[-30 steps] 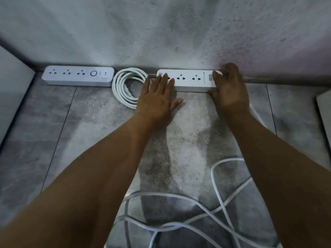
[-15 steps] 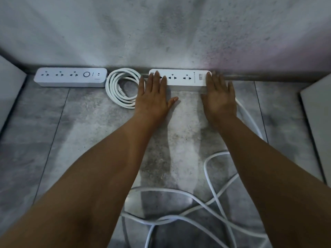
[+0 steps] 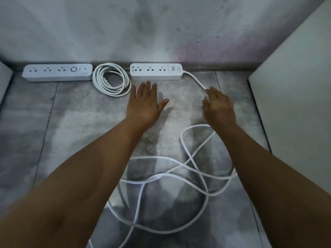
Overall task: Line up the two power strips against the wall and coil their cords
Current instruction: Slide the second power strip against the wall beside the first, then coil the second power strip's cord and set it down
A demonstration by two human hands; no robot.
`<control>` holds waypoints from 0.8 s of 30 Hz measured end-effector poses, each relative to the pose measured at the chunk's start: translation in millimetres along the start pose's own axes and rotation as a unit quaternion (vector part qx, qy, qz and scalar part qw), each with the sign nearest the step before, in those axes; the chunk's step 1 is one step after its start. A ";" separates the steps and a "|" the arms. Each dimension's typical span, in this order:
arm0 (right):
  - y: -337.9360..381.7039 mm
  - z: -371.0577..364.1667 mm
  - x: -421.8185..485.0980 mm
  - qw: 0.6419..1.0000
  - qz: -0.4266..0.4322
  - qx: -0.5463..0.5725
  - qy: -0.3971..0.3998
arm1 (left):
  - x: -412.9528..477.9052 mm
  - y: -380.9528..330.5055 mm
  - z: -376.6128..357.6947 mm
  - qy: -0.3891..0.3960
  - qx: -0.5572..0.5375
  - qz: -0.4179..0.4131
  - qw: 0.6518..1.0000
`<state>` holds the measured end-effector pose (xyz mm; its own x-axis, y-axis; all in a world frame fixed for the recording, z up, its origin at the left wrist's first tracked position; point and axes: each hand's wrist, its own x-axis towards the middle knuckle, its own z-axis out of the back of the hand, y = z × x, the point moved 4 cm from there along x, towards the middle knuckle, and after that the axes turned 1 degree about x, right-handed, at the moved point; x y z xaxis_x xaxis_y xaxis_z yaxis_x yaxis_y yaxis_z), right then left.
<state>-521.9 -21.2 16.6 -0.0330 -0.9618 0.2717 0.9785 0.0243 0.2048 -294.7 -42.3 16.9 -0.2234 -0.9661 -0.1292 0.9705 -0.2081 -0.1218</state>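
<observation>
both power strips lie flat on the floor (image 3: 80, 113), long backs set vs the wall (image 3: 161, 33), sockets up. the left power strip (image 3: 57, 72) is seen at 11 o'clock, the right power strip (image 3: 155, 72) at 12, roughly in one row. between them, touching or nearly touching the left strip's end, the coiled cord (image 3: 112, 81) is laid in neat flat loops, prob. so it takes little room and can't be tripped on. that half of the job is judged done.

the loose cord (image 3: 195, 79) exits the right strip's 3 o'clock end, runs toward 4, passes under the right hand (image 3: 219, 106), then sprawls in crossed loops at 5–6 o'clock between the forearms. it's not yet coiled.

the left hand (image 3: 145, 102) is held flat, palm down, fingers straight, just short of the right strip's front edge w/o touching it; grip released, nothing held. the right hand's grip also reads as released: fingers loosely bent above the cord near its exit, nothing seen clasped. whether the tips touch the cord can't be told, since the hand is blurred.

next step is judged to be gathering the loose cord from the strip end outward. the crossings should be undone first, or the strip may be tugged off the wall line.

a pale panel (image 3: 295, 86) stands at 2–3 o'clock.
</observation>
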 end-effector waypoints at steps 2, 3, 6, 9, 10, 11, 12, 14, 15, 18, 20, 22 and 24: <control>-10.4 14.1 -18.0 1.000 -0.019 0.005 -0.019 | -16.6 -7.1 -2.4 0.004 -0.011 -0.007 1.000; -15.5 20.2 -26.1 0.999 -0.033 0.004 -0.030 | -22.1 -9.9 -4.4 0.006 -0.016 -0.007 1.000; -30.2 36.7 -51.7 0.993 -0.116 0.000 -0.013 | -37.7 -21.2 -11.3 0.025 -0.034 -0.013 0.999; -42.6 43.9 -73.3 0.978 -0.205 -0.001 0.041 | -47.9 -34.2 -18.0 0.035 -0.048 -0.024 0.998; -45.0 46.3 -79.5 0.973 -0.225 0.000 0.048 | -50.0 -38.4 -19.7 0.035 -0.047 -0.031 0.998; -46.7 47.5 -85.1 0.970 -0.238 0.002 0.051 | -51.8 -42.5 -21.8 0.034 -0.046 -0.037 0.998; -49.1 47.4 -89.8 0.967 -0.249 0.004 0.057 | -53.1 -46.4 -23.7 0.030 -0.047 -0.044 0.997; -53.8 42.1 -97.3 0.959 -0.270 -0.002 0.087 | -54.6 -53.1 -27.8 0.020 -0.050 -0.057 0.997; -55.9 38.0 -100.3 0.954 -0.280 -0.009 0.110 | -54.7 -55.9 -29.9 0.018 -0.047 -0.062 0.997; -60.6 27.3 -107.5 0.940 -0.295 -0.038 0.164 | -53.9 -62.6 -37.0 0.023 -0.042 -0.073 0.996; -62.6 21.9 -109.6 0.941 -0.286 -0.063 0.167 | -53.6 -66.4 -39.6 0.015 -0.050 -0.078 0.996; -61.3 22.4 -109.1 0.946 -0.274 -0.086 0.153 | -53.5 -70.0 -39.9 -0.003 -0.066 -0.090 0.994; -58.3 30.3 -104.2 0.953 -0.257 -0.105 0.120 | -53.7 -74.9 -36.5 -0.022 -0.106 -0.115 0.988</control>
<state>-581.7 85.8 4.8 -0.4964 -0.8671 -0.0412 0.8656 -0.4980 0.0526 -358.7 30.8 -3.0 -0.4266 -0.9038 -0.0327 0.8530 -0.3901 -0.3467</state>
